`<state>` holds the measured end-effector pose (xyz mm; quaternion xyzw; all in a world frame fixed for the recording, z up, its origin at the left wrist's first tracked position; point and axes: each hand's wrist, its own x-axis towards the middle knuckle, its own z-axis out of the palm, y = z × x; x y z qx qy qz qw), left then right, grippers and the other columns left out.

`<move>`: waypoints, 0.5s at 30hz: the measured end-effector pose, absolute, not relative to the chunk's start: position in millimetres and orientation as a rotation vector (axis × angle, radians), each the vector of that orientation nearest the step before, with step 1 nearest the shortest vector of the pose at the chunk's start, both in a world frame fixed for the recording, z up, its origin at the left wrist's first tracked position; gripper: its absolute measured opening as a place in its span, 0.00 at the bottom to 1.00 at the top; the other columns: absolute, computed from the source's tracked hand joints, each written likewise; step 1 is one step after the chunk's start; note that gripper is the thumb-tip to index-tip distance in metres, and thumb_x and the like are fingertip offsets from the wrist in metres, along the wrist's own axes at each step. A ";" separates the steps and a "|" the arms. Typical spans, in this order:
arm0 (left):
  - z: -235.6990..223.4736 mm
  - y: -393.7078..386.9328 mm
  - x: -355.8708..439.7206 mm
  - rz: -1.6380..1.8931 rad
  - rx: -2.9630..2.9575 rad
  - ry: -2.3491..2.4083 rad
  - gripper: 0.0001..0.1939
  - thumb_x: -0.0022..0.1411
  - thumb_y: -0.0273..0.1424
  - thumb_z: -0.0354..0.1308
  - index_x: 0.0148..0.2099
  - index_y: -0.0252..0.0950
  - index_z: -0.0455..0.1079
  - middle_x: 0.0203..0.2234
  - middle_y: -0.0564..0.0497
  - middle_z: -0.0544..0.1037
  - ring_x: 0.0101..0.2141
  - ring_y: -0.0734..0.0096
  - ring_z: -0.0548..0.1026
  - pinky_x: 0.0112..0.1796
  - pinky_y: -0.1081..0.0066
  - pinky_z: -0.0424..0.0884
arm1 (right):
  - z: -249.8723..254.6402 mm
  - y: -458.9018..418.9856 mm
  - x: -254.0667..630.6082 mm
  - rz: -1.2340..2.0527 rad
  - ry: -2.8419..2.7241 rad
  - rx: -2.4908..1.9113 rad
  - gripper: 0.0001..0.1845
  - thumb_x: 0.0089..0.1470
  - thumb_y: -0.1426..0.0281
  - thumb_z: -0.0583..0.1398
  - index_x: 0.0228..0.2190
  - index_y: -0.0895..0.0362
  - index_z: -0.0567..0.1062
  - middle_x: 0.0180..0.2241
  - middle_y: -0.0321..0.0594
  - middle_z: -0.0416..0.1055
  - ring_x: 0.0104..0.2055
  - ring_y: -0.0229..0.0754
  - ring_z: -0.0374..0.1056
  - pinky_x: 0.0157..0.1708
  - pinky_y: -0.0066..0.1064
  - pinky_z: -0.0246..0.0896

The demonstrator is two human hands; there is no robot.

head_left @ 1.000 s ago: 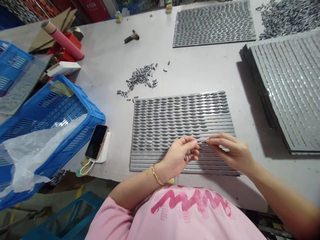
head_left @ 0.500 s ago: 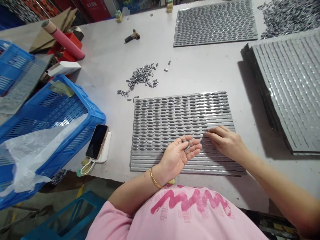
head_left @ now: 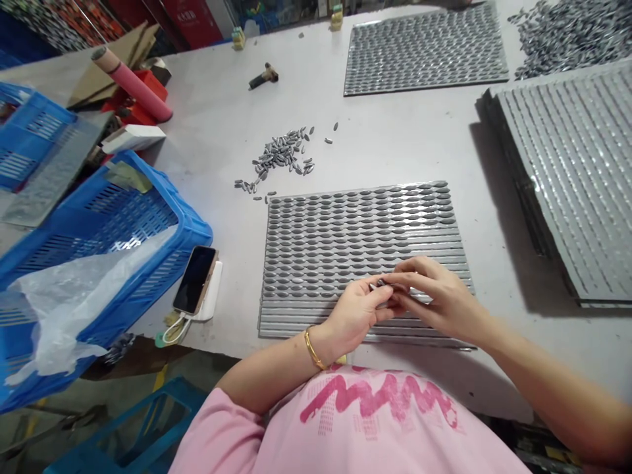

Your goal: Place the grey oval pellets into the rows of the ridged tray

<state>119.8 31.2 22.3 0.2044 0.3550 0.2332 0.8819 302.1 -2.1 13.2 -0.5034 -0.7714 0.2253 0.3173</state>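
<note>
My left hand [head_left: 356,313] is palm up with curled fingers, holding a few small grey oval pieces [head_left: 379,284] near the thumb. Over it, my right hand [head_left: 437,293] reaches in from the right, its fingertips pressed together at the left palm. What those fingertips hold is hidden. Beneath both hands lies a grey ridged sheet [head_left: 296,317]. Rows of oval pieces cover its upper and left part; bare grooves show along the front and at the lower right. Beyond its far left corner is a loose pile of the same pieces [head_left: 281,153].
A stack of ridged sheets [head_left: 582,184] rises at right, near a large pile of pieces [head_left: 573,36]. Another filled sheet [head_left: 424,49] lies at the back. A phone [head_left: 196,280] and a blue crate [head_left: 192,220] are at left. A dark-handled tool [head_left: 263,77] lies farther off.
My right hand has moved left from the sheet's grooves to my left palm, and the two hands now touch. The fingers of my left hand have curled in more.
</note>
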 end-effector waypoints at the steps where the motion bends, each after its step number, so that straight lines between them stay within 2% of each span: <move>1: 21.6 31.0 120.5 0.486 0.433 0.741 0.11 0.60 0.30 0.64 0.44 0.32 0.77 0.38 0.45 0.78 0.37 0.72 0.75 0.48 0.64 0.73 | 11.3 -3.1 300.9 0.563 -2.034 -1.340 0.16 0.62 0.71 0.58 0.50 0.49 0.76 0.41 0.45 0.73 0.40 0.44 0.69 0.36 0.37 0.68; 8: 16.8 29.9 121.8 0.486 0.355 0.707 0.14 0.61 0.28 0.59 0.47 0.34 0.78 0.49 0.42 0.77 0.47 0.65 0.74 0.48 0.64 0.72 | -6.9 -15.6 297.4 0.411 -1.965 -1.365 0.17 0.61 0.75 0.58 0.49 0.49 0.76 0.41 0.43 0.75 0.41 0.45 0.70 0.39 0.38 0.69; 12: 14.0 25.7 123.8 0.477 0.305 0.756 0.13 0.60 0.26 0.59 0.47 0.33 0.77 0.43 0.43 0.78 0.43 0.67 0.74 0.49 0.62 0.73 | -7.4 -26.0 294.3 0.286 -2.056 -1.381 0.17 0.60 0.77 0.57 0.49 0.51 0.75 0.44 0.42 0.78 0.45 0.47 0.71 0.44 0.41 0.69; 15: 16.9 23.5 125.4 0.421 0.249 0.855 0.17 0.59 0.22 0.59 0.51 0.33 0.74 0.36 0.46 0.78 0.40 0.68 0.76 0.47 0.60 0.74 | -7.3 -31.2 300.7 0.343 -2.055 -1.301 0.17 0.60 0.78 0.58 0.48 0.51 0.75 0.41 0.40 0.78 0.43 0.45 0.72 0.43 0.40 0.70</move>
